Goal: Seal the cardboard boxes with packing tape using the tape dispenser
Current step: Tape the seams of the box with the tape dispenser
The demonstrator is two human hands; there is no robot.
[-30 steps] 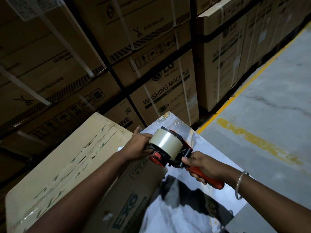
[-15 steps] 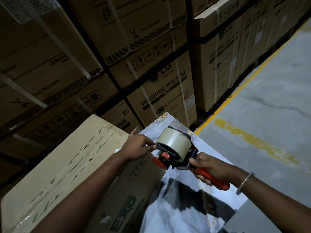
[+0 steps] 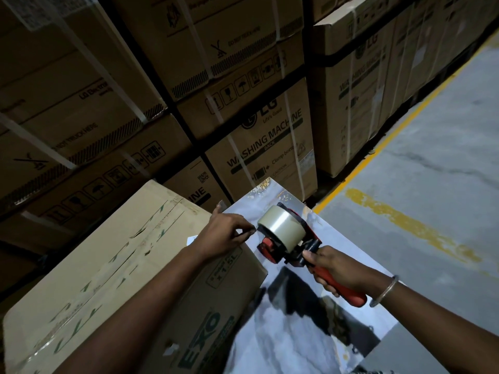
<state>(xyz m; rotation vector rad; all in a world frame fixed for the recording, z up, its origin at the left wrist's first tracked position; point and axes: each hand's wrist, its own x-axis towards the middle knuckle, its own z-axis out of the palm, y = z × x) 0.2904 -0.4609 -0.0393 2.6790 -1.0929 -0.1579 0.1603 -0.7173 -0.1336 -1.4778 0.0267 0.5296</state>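
Beside the brown cardboard box, my right hand wraps its grip round the red tape dispenser handle while my left hand pinches at the clear tape roll's edge.

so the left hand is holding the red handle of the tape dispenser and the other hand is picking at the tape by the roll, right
Not quite: the hands are swapped. In the head view, the right hand grips the red handle of the tape dispenser, while the left hand picks at the tape by the roll.

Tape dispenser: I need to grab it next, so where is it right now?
In the head view the tape dispenser sits centre-right, held by its red handle in the right hand, just right of the cardboard box corner, where the left hand pinches at its roll.
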